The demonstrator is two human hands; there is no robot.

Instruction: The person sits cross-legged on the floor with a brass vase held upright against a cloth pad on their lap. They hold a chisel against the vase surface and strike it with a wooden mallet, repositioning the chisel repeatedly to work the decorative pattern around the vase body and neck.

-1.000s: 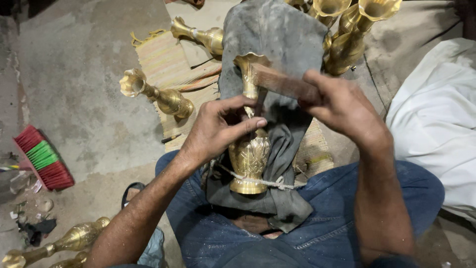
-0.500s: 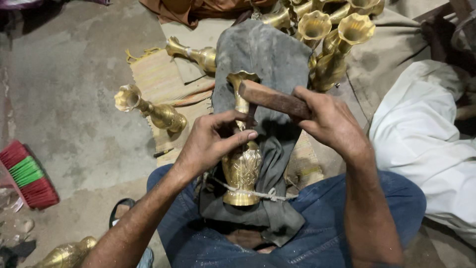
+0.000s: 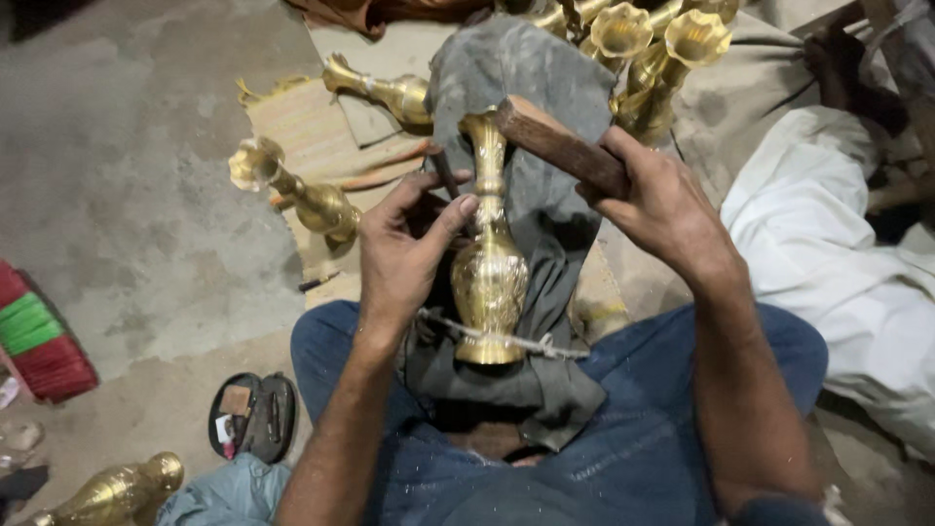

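Observation:
A brass vase (image 3: 490,263) with an engraved belly lies along my lap on a dark grey cloth (image 3: 531,88), tied down near its foot by a thin cord (image 3: 506,338). My left hand (image 3: 404,248) rests against the vase's left side and pinches a thin dark chisel (image 3: 445,173) beside the neck. My right hand (image 3: 662,200) grips a brown wooden block (image 3: 555,143) held just above the neck.
Two more brass vases (image 3: 302,195) (image 3: 385,90) lie on a tan mat (image 3: 302,127) at the left. Several stand upright at the top (image 3: 657,58). A red and green brush (image 3: 39,341) and a sandal (image 3: 253,414) lie on the concrete. White cloth (image 3: 847,263) covers the right.
The view has shifted, so everything sits lower in frame. My left hand has opened its fingers along the vase and the chisel now shows. The wooden block sits slightly higher above the neck.

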